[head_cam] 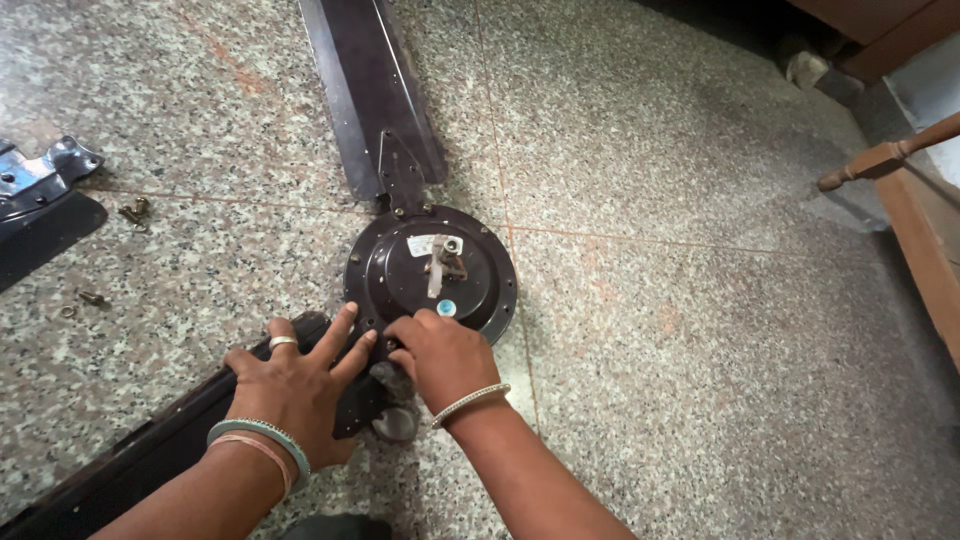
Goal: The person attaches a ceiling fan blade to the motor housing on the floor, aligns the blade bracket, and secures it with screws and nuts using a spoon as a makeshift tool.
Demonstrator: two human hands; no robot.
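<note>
Your left hand (295, 385) lies flat, fingers apart, pressing the dark brown metal fan blade (150, 450), whose long axis runs toward 8 o'clock. Your right hand (440, 355), nearer the round dark motor housing (430, 270), pinches at the blade root, contents hidden.

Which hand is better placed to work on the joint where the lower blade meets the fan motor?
Probably the right hand: its fingertips already sit at that joint on the fan motor. The left hand lies flat on the lower blade, steadying it.

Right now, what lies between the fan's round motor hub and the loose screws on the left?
In the head view, only bare speckled floor separates the motor hub from the loose screws.
</note>
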